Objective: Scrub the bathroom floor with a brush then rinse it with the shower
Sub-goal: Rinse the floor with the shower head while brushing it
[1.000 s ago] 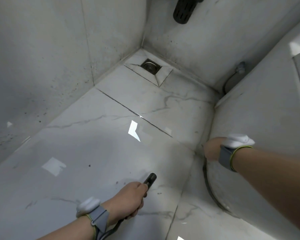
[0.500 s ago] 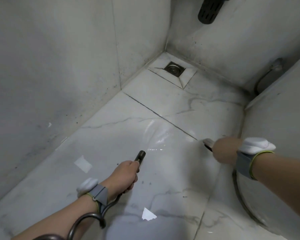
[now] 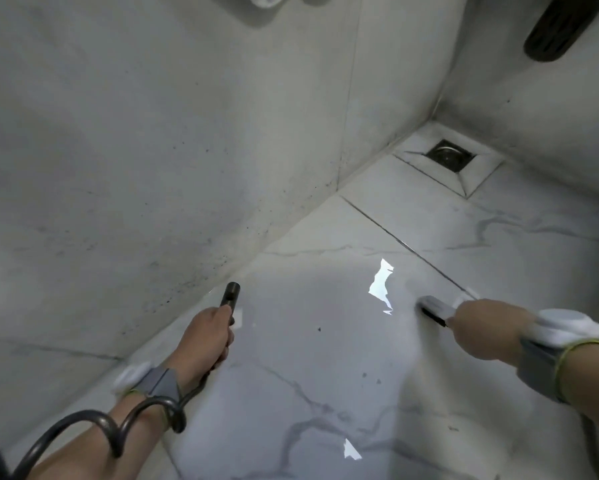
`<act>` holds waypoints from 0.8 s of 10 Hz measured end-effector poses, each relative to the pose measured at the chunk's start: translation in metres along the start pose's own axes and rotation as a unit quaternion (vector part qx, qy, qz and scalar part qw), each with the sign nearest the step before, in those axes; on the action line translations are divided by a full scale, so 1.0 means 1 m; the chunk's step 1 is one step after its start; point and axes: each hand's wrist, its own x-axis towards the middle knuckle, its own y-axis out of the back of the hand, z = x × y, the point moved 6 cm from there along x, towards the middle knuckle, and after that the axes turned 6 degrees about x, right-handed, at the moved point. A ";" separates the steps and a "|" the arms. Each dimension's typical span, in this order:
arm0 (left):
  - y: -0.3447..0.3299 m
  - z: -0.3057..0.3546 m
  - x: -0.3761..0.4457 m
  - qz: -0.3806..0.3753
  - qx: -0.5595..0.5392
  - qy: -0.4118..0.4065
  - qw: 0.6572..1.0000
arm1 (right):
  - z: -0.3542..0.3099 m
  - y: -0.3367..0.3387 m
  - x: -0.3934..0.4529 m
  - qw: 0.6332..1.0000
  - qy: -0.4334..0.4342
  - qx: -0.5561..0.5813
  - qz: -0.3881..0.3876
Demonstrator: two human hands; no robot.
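- Gripping a dark shower handle (image 3: 231,296), the left hand (image 3: 206,336) has its fingers curled round it, the nozzle end pointing out over the floor (image 3: 325,393) close to the left wall (image 3: 152,168).
- From that handle a dark hose (image 3: 118,424) loops back over the left forearm.
- The right hand (image 3: 481,329) is wrapped round a pale brush (image 3: 436,310), whose head sits low against the wet marble tiles; the motion blur makes it hard to say whether the bristles touch.
- Set into the far corner is a square sunken drain (image 3: 448,155) with a round metal strainer inside; what else lies in it is too small to tell.
- A dark slotted fitting (image 3: 554,29) hangs on the wall above the drain.
- Compared with half a second ago, the view has swung left, so the drain now sits far right, the brush hand has come out further from the right side, and the bright reflection on the floor lies between the two hands.
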 end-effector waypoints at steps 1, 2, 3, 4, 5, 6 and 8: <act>0.013 0.046 -0.014 0.009 0.009 -0.052 0.999 | -0.006 0.013 -0.004 0.994 0.011 0.111 -0.020; 0.006 0.081 -0.031 -0.011 0.024 -0.081 0.996 | -0.017 0.034 -0.023 0.990 0.053 0.127 -0.016; -0.007 0.123 -0.067 -0.038 0.075 -0.116 0.990 | -0.022 0.054 -0.052 0.989 0.112 0.095 0.005; -0.013 0.155 -0.100 -0.046 0.126 -0.140 0.981 | -0.020 0.063 -0.074 0.984 0.130 0.124 -0.001; -0.021 0.190 -0.137 -0.061 0.196 -0.167 0.965 | -0.024 0.062 -0.097 0.981 0.173 0.091 0.003; -0.030 0.227 -0.178 -0.083 0.218 -0.146 0.961 | -0.004 0.059 -0.119 0.970 0.152 0.188 -0.007; -0.038 0.269 -0.222 -0.103 0.195 -0.073 0.973 | -0.004 0.025 -0.092 0.917 0.141 0.373 -0.009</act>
